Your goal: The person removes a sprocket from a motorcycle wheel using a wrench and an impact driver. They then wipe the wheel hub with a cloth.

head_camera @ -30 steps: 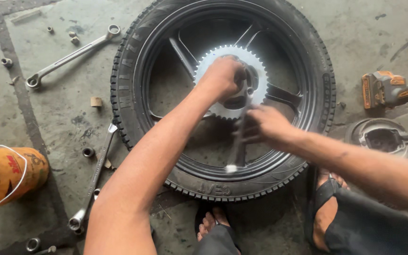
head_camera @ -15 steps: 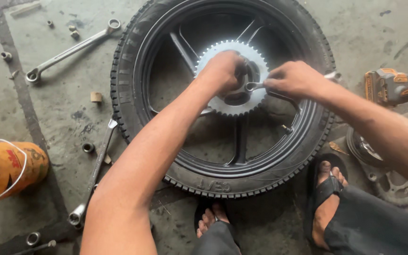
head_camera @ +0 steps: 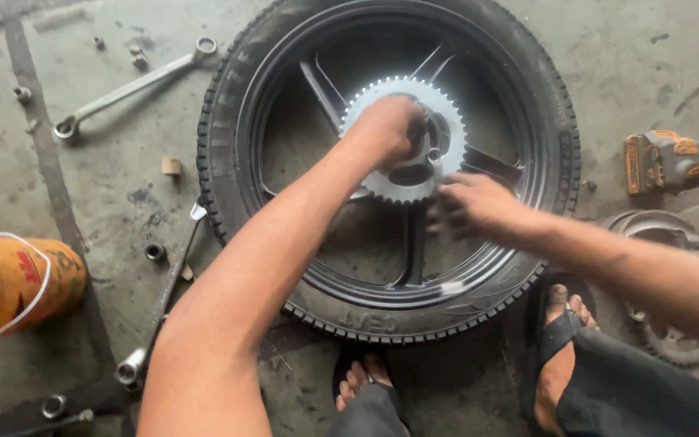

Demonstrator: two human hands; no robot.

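The floor is grey concrete, dirty and stained. A big black wheel lies flat on it, with a knobby tyre all around. In the middle of the wheel sits a silver sprocket with lots of little teeth.

The left hand rests on top of the sprocket, near its middle. Its fingers are curled down over the hub, but what they hold is hidden, so I cannot tell the grip. The right hand is just beside the sprocket, over a black spoke. It is blurry, so I cannot tell if it holds anything.

A long spanner lies on the floor to the upper left of the wheel. A second spanner lies by the tyre's left side. Small nuts are scattered near them. An orange can lies at the left edge. An orange and black power tool lies to the right. Two feet in sandals stand just below the wheel.
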